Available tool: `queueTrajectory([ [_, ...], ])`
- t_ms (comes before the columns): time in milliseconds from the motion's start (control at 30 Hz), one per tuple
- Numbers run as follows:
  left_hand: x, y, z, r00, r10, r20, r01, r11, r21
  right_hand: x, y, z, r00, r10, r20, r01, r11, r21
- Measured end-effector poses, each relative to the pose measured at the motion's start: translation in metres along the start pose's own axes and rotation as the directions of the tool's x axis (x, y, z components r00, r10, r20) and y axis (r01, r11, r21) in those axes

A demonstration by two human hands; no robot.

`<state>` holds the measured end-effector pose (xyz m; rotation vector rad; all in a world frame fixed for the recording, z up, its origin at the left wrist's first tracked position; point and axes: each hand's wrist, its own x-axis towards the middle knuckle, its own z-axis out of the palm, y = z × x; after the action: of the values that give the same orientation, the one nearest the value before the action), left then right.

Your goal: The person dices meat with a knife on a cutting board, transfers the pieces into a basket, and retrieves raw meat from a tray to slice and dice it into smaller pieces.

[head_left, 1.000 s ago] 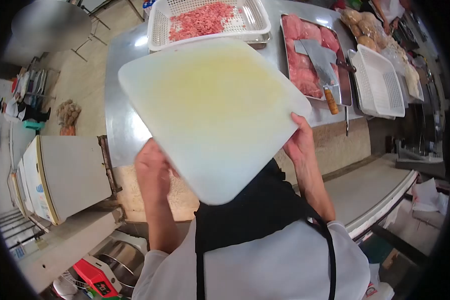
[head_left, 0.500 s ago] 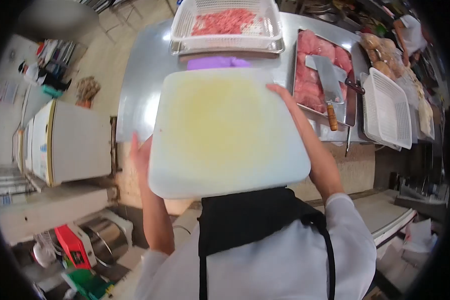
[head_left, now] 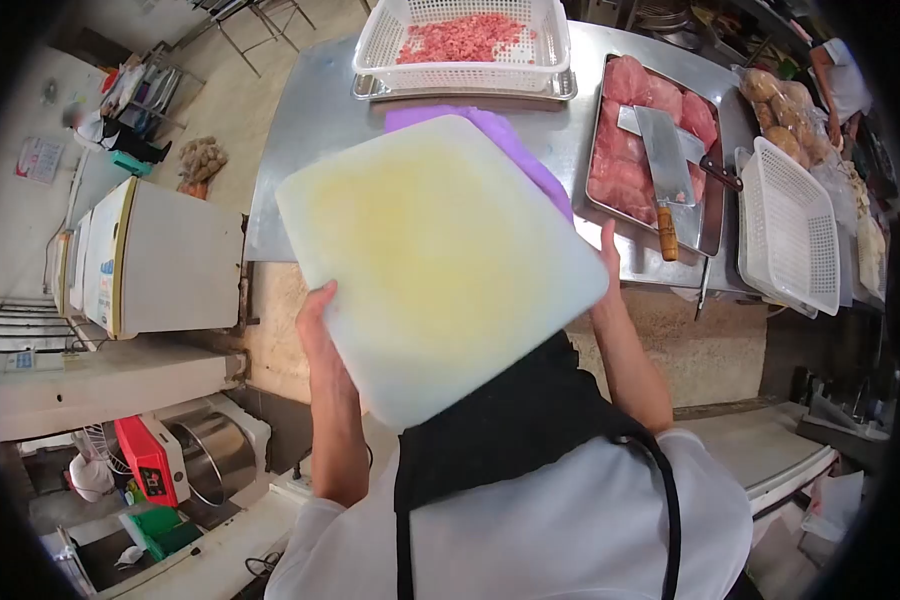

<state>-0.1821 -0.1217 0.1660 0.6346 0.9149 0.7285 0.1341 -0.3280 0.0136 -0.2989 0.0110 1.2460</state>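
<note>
A large white cutting board (head_left: pixel 440 260) with a yellowish middle is held tilted and turned in front of my body. My left hand (head_left: pixel 320 318) grips its left edge, thumb near the edge and the other fingers hidden beneath. At the right corner, my right hand (head_left: pixel 606 278) holds the board, its fingers partly hidden. Behind the board, a purple cloth (head_left: pixel 515 145) lies on the metal table (head_left: pixel 310 130). Further back is a white basket (head_left: pixel 460 74) with chopped pink meat (head_left: pixel 465 40).
To the right, a metal tray (head_left: pixel 712 215) holds large meat pieces (head_left: pixel 625 140), with a cleaver (head_left: pixel 664 160) and another knife on top. Beyond are white baskets (head_left: pixel 790 230) and bagged round items (head_left: pixel 780 110). People stand at far left (head_left: pixel 110 130) and upper right (head_left: pixel 845 80).
The board first turned roughly level, then rotated again to a slant, and the purple cloth came into view. Both hands stayed on the board and shifted along its edges.
</note>
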Motion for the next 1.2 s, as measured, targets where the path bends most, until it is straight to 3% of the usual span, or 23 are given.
queueTrajectory([
  [33,0.001,-0.002,0.005,1.000,0.007,0.003,-0.007,1.000,-0.014,-0.015,0.009,0.005,0.998,-0.048,-0.029,0.049,0.998,0.027],
  [67,0.010,-0.010,0.003,0.999,0.029,0.023,-0.027,0.996,-0.080,-0.025,0.021,0.028,0.991,-0.114,0.065,0.107,0.989,0.104],
  [100,0.028,-0.023,-0.003,0.997,0.053,0.048,-0.045,0.988,-0.145,-0.019,0.030,0.038,0.987,-0.160,-0.004,0.159,0.982,-0.104],
  [167,0.037,-0.035,0.008,0.994,0.091,0.058,-0.078,0.978,-0.196,-0.005,0.039,0.051,0.947,-0.299,-0.118,0.203,0.842,-0.500],
  [200,0.036,-0.040,0.023,0.993,0.107,0.047,-0.097,0.978,-0.186,0.016,0.032,0.044,0.936,-0.286,-0.204,0.190,0.901,-0.390],
  [300,0.044,-0.053,0.039,0.986,0.158,0.045,-0.151,0.979,-0.138,0.055,0.008,0.039,0.940,-0.287,-0.183,0.153,0.837,-0.525],
  [400,0.055,-0.064,0.039,0.987,0.156,-0.040,-0.161,0.975,-0.155,0.071,-0.008,0.033,0.951,-0.255,-0.176,0.183,0.920,-0.348],
  [433,0.062,-0.062,0.041,0.985,0.151,-0.079,-0.162,0.971,-0.174,0.075,-0.018,0.015,0.967,-0.220,-0.129,0.156,0.910,-0.385],
  [500,0.058,-0.051,0.031,0.981,0.193,0.004,-0.187,0.955,-0.230,0.083,-0.041,-0.016,0.990,-0.140,-0.032,0.110,0.881,-0.460],
  [533,0.054,-0.046,0.022,0.977,0.209,0.041,-0.192,0.948,-0.253,0.089,-0.041,0.000,0.886,-0.322,-0.335,-0.009,0.709,-0.706],
  [600,0.051,-0.029,0.005,0.977,0.212,0.008,-0.203,0.948,-0.245,0.110,-0.032,-0.019,0.845,-0.535,0.009,0.099,0.139,-0.985],
  [633,0.052,-0.024,-0.002,0.977,0.215,-0.008,-0.210,0.946,-0.246,0.122,-0.030,-0.030,0.813,-0.544,0.210,0.124,-0.191,-0.974],
  [733,0.056,-0.015,-0.013,0.955,0.294,-0.038,-0.294,0.927,-0.234,0.174,-0.026,-0.022,0.543,-0.712,0.445,0.072,-0.489,-0.870],
  [833,0.058,-0.007,-0.016,0.930,0.347,-0.120,-0.366,0.901,-0.234,0.216,-0.049,0.002,0.628,-0.743,0.231,-0.253,-0.475,-0.843],
  [900,0.061,0.000,-0.028,0.928,0.341,-0.147,-0.369,0.895,-0.252,0.236,-0.053,0.011,0.789,-0.613,0.044,-0.352,-0.509,-0.786],
  [933,0.061,0.003,-0.032,0.928,0.337,-0.161,-0.370,0.891,-0.263,0.248,-0.055,0.012,0.842,-0.536,-0.059,-0.393,-0.535,-0.747],
  [1033,0.059,0.011,-0.042,0.922,0.336,-0.195,-0.377,0.894,-0.243,0.260,-0.051,0.005,0.872,-0.486,-0.061,-0.347,-0.524,-0.778],
  [1100,0.059,0.013,-0.056,0.925,0.320,-0.203,-0.364,0.902,-0.234,0.257,-0.070,0.006,0.737,-0.664,-0.124,-0.476,-0.380,-0.793],
  [1167,0.067,0.012,-0.073,0.938,0.292,-0.187,-0.334,0.906,-0.259,0.238,-0.091,0.018,0.580,-0.814,0.033,-0.467,-0.365,-0.805],
  [1200,0.065,0.012,-0.072,0.942,0.275,-0.194,-0.319,0.915,-0.248,0.232,-0.092,0.016,0.545,-0.825,0.153,-0.410,-0.421,-0.809],
])
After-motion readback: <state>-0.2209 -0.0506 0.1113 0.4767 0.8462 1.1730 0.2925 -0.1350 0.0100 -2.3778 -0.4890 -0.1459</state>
